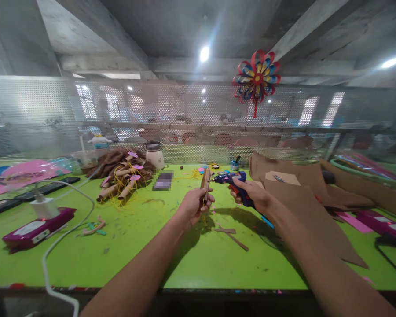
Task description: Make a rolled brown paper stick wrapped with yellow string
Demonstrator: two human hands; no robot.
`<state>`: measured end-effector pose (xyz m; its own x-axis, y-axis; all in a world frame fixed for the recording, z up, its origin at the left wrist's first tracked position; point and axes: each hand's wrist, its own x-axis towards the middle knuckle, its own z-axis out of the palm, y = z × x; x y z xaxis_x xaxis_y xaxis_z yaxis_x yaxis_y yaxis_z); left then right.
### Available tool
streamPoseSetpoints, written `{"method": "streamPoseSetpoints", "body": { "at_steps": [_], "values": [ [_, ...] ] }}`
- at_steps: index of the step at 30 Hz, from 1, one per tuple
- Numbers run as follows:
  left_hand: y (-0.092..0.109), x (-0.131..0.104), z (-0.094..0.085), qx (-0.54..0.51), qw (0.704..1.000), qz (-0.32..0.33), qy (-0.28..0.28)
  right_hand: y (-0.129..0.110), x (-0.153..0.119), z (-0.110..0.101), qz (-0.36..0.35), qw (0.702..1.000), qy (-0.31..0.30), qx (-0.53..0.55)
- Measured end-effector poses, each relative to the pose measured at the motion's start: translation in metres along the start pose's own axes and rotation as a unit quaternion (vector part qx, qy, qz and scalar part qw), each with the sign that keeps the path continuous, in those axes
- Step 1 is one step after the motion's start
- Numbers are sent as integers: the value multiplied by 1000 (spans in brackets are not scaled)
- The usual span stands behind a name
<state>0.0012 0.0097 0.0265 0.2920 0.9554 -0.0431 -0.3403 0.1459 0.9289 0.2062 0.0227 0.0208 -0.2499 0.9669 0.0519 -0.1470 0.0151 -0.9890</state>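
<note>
My left hand [196, 205] is closed round a strip of brown cardboard [205, 180], held upright above the green table [185, 268]. In my right hand [252, 193] is a dark blue and red hot glue gun [240, 185], its nozzle pointing left at the cardboard. The nozzle tip is close to the strip's edge; whether it touches I cannot tell. Beneath my hands lie thin brown cardboard scraps [236, 240]. Part of the strip is hidden behind my left fingers.
Brown paper tubes with yellow string [127, 189] are piled at left. Nearby are a lidded jar [155, 156], a phone [163, 181] and a magenta power strip [36, 229] with a white cable [46, 255]. Large brown cardboard sheets [303, 211] cover the right. A perforated screen [191, 110] stands behind.
</note>
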Motion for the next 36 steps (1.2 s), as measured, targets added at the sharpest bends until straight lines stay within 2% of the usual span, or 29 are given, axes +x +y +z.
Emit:
{"method": "streamPoseSetpoints", "body": {
  "at_steps": [12, 18, 20, 28, 36],
  "values": [
    [-2, 0, 0, 7, 1000, 5, -20, 0, 3, -2, -79, 994, 42, -66],
    [0, 0, 1, 15, 1000, 3, -4, -4, 2, -1, -146, 970, 87, -174],
    [0, 1, 1, 16, 1000, 2, 2, -6, 0, 0, -162, 967, 91, -172],
    [1, 1, 0, 3, 1000, -1, 9, 2, -1, 5, -115, 981, 19, -158],
    [1, -1, 3, 4, 1000, 13, -5, 7, 3, 4, -97, 991, 22, -89]
  ]
}}
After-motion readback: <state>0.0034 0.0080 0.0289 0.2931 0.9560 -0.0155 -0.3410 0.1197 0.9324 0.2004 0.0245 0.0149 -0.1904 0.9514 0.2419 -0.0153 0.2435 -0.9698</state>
